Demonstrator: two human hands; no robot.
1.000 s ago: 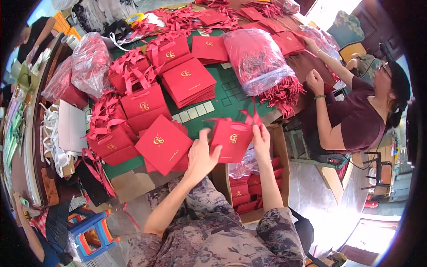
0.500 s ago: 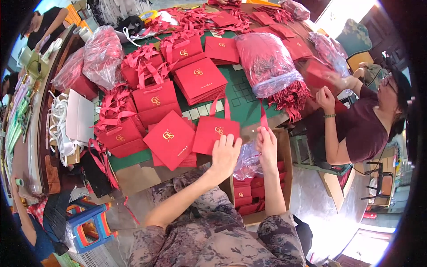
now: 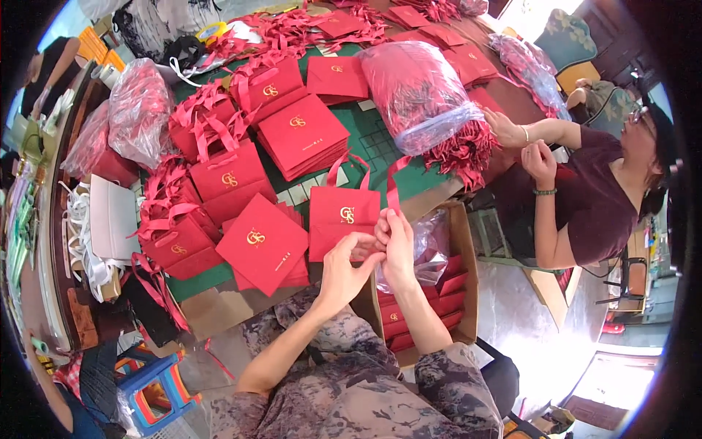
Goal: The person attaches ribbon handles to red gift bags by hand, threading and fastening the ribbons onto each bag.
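Note:
A red ribbon (image 3: pixel 395 179) hangs pinched in the fingers of my right hand (image 3: pixel 398 249). Close beside it is my left hand (image 3: pixel 344 269), its fingers curved and its thumb apart, with nothing visible in it. Just beyond my hands, at the table's near edge, lies a flat red paper bag (image 3: pixel 345 212) with a gold emblem and a ribbon handle. The left fingers overlap its lower corner in view; I cannot tell whether they touch it. To its left, a turned red bag (image 3: pixel 262 243) rests on a small stack of similar ones.
Finished-looking red bags (image 3: pixel 228 175) with ribbon handles stand at the left. A stack of flat bags (image 3: pixel 306 135) and a plastic-wrapped ribbon bundle (image 3: pixel 417 88) lie farther back. Right of my hands is an open carton (image 3: pixel 468 293) holding red bags. A co-worker (image 3: pixel 585 190) sits at the right.
My left hand has come off the red bag and moved toward my right hand. The right hand has shifted left with the ribbon. The whole view has moved slightly. The co-worker's raised hand has lowered.

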